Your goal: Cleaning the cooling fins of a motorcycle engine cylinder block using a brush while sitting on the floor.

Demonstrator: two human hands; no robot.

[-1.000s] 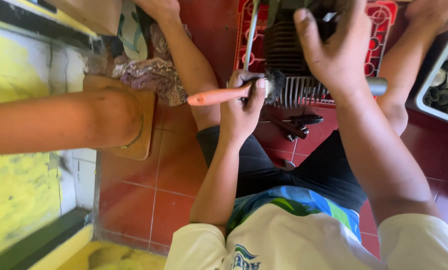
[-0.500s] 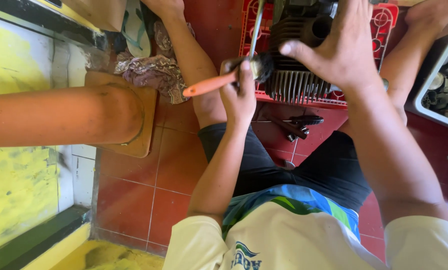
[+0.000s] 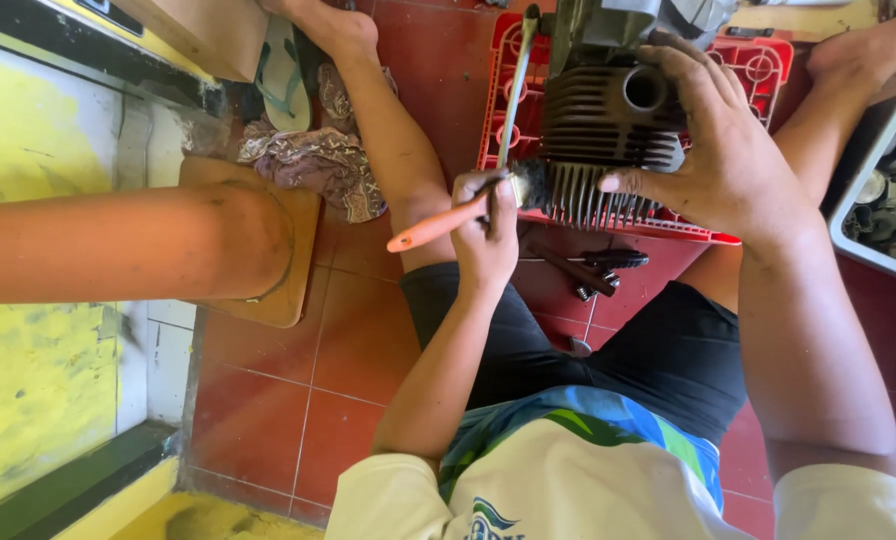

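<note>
My left hand [image 3: 485, 225] grips a paintbrush with an orange handle [image 3: 433, 228]. Its bristles press against the lower fins of a dark finned engine cylinder [image 3: 598, 120]. My right hand [image 3: 718, 150] is spread over the right side of the cylinder, fingers on the fins. The cylinder rests on a red plastic crate [image 3: 768, 70] between my bare legs. A long thin metal rod [image 3: 513, 90] stands upright just left of the cylinder, above my left hand.
Dark tools and small parts [image 3: 588, 270] lie on the red tiled floor by my shorts. Another person's bare limb [image 3: 118, 245] rests across a wooden board [image 3: 288, 290] at left. A crumpled rag [image 3: 313, 160], a sandal [image 3: 283, 75] and a white tray of parts [image 3: 858, 230] lie around.
My right hand has shifted from the top of the cylinder to its right side. The brush has worked along the lower fins, and the view has moved closer.
</note>
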